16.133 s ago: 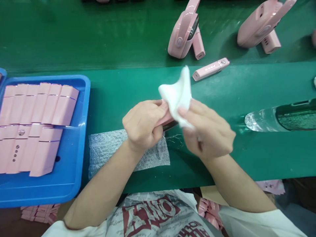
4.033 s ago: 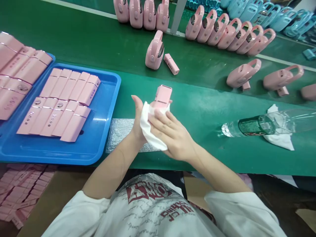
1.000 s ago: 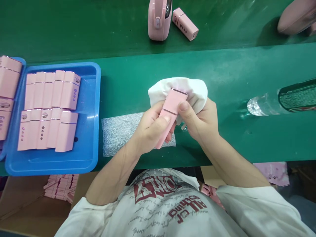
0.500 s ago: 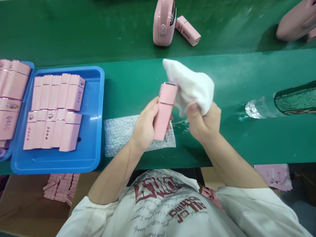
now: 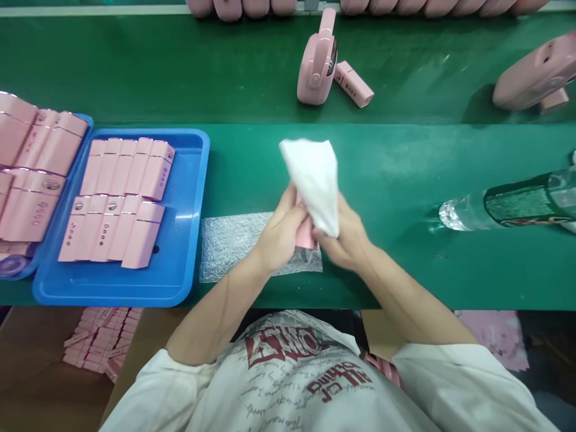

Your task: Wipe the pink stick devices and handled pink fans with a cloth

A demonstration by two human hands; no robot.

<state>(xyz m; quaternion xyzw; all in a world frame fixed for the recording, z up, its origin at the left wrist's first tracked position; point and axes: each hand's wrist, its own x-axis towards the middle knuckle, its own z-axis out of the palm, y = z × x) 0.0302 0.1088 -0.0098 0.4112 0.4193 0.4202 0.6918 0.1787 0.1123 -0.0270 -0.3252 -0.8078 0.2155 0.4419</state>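
My left hand (image 5: pixel 281 231) grips a pink rectangular device (image 5: pixel 305 234) whose lower end shows between my hands. A white cloth (image 5: pixel 314 177) is draped over the device and covers most of it. My right hand (image 5: pixel 344 231) holds the cloth against the device from the right, with fingers partly hidden. Beneath my hands a strip of clear plastic wrap (image 5: pixel 234 246) lies on the green table (image 5: pixel 396 264).
At left, a blue tray (image 5: pixel 177 282) holds two rows of pink devices (image 5: pixel 139 234), beside another filled tray. A clear bottle with a green label (image 5: pixel 517 201) lies at right. On the back ledge stand a rounded pink appliance (image 5: pixel 314 75) and a smaller pink device (image 5: pixel 354 84).
My right hand has brought the cloth left and down onto the pink device, covering its upper part. The head view has shifted, showing more pink items along the back.
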